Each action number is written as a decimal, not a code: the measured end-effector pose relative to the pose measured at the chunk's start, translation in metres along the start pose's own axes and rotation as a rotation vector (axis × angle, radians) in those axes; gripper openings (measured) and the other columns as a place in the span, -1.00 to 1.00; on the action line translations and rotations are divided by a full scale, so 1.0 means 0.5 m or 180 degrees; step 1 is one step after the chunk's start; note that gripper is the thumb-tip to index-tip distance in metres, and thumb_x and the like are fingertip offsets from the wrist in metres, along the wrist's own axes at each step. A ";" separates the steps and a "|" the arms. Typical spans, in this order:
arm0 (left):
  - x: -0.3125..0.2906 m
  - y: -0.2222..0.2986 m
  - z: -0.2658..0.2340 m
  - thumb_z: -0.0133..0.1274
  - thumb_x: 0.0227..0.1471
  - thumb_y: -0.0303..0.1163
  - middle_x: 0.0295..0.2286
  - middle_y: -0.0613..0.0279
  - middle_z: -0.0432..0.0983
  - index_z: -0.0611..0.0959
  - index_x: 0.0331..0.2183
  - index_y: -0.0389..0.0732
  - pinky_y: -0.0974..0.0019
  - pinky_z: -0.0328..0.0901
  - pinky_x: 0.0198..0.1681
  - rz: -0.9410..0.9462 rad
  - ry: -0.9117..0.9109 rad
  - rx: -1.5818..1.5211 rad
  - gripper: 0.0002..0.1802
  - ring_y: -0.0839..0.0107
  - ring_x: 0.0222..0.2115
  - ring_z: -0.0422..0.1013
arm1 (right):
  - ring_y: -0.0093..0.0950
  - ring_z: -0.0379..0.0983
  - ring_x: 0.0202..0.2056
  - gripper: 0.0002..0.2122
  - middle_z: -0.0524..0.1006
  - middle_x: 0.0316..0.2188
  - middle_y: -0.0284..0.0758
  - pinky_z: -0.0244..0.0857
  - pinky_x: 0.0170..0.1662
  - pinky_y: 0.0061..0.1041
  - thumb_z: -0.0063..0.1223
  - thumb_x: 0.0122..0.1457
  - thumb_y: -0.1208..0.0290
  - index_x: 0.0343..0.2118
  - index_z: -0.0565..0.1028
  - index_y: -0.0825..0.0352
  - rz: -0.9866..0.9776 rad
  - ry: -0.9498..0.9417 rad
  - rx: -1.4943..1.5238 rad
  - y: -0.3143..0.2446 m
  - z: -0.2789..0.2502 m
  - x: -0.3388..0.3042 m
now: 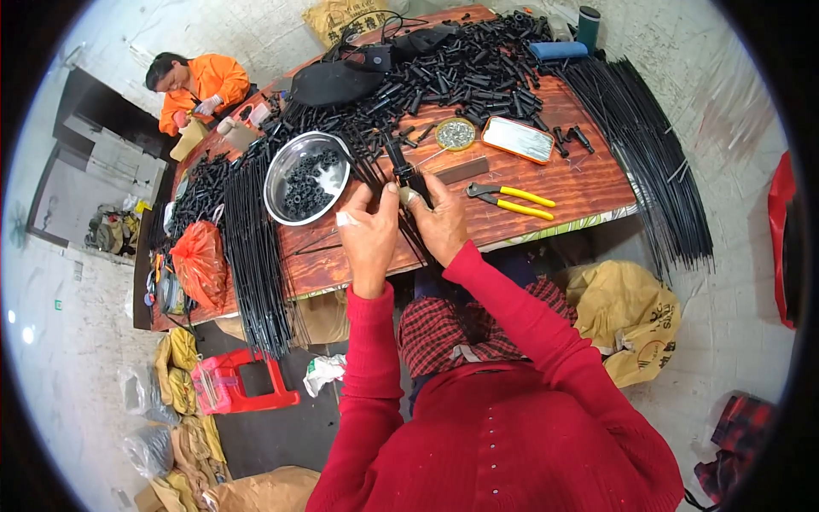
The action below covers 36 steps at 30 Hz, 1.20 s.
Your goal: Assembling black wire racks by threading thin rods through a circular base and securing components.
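Observation:
My left hand (369,237) is closed, its thumb and fingers pinching a few thin black rods (365,164) that run slantwise between my hands. My right hand (442,224) is closed around a black tubular part (397,159), which points away from me over the table edge. The thumbs almost meet at this part. White tape wraps a digit on each hand. Left of my hands sits a round metal bowl (279,205) holding small black rings. Pliers with yellow handles (522,201) lie to the right, beside a brown bar (461,170).
A heap of black tubular parts (444,77) covers the far side of the wooden table (597,183). Bundles of black rods (252,256) hang over its front edge. A round dish of small metal pieces (455,134) and a white tray (517,140) stand beyond the pliers. A co-worker (209,85) works far left.

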State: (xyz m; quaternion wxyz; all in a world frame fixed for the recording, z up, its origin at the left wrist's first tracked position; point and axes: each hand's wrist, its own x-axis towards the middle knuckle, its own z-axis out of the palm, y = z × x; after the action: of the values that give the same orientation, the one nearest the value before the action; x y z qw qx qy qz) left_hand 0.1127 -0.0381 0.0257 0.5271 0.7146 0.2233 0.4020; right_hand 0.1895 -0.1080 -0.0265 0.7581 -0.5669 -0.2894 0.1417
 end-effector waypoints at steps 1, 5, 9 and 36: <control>0.008 0.001 0.000 0.13 0.17 -0.44 -0.35 0.25 0.63 0.65 -0.13 -0.42 0.44 0.38 -0.34 0.0089 -0.0036 0.0197 -0.73 0.59 -0.40 0.46 | -0.69 0.45 -0.20 -0.72 0.61 -0.21 -0.37 0.38 -0.15 -0.59 0.06 0.27 0.58 0.04 0.47 0.40 -0.0173 0.0073 0.0008 0.000 0.005 0.004; 0.016 0.028 0.000 0.16 0.15 -0.47 -0.23 0.21 0.62 0.63 -0.04 -0.45 0.47 0.37 -0.21 -0.0351 -0.0211 0.0206 -0.64 0.58 -0.30 0.46 | -0.68 0.47 -0.24 -0.70 0.61 -0.25 -0.35 0.40 -0.18 -0.57 0.07 0.27 0.56 0.07 0.46 0.39 0.0106 0.0053 -0.0042 -0.015 -0.002 -0.010; 0.022 0.034 -0.005 0.17 0.13 -0.48 -0.33 0.25 0.61 0.64 -0.05 -0.42 0.50 0.33 -0.39 -0.0527 -0.0351 0.0200 -0.65 0.62 -0.43 0.42 | -0.66 0.49 -0.28 -0.66 0.61 -0.29 -0.33 0.42 -0.23 -0.57 0.07 0.27 0.55 0.11 0.44 0.38 0.0074 -0.0051 -0.0158 -0.012 -0.007 -0.008; 0.007 0.076 -0.037 0.26 0.05 -0.45 -0.33 0.06 0.67 0.67 -0.16 -0.47 0.43 0.43 -0.35 -0.0025 -0.0678 0.1034 -0.66 0.52 -0.42 0.52 | -0.43 0.61 -0.17 -0.58 0.64 -0.17 -0.13 0.44 -0.12 -0.45 0.11 0.20 0.53 0.15 0.43 0.37 -0.0314 0.0064 -0.0488 -0.036 -0.013 -0.051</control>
State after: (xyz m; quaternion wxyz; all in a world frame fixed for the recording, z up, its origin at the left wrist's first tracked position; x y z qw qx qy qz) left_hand 0.0960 -0.0378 0.0644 0.4270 0.8279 0.2310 0.2807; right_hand 0.1712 -0.1325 -0.0179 0.7215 -0.6097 -0.3193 0.0758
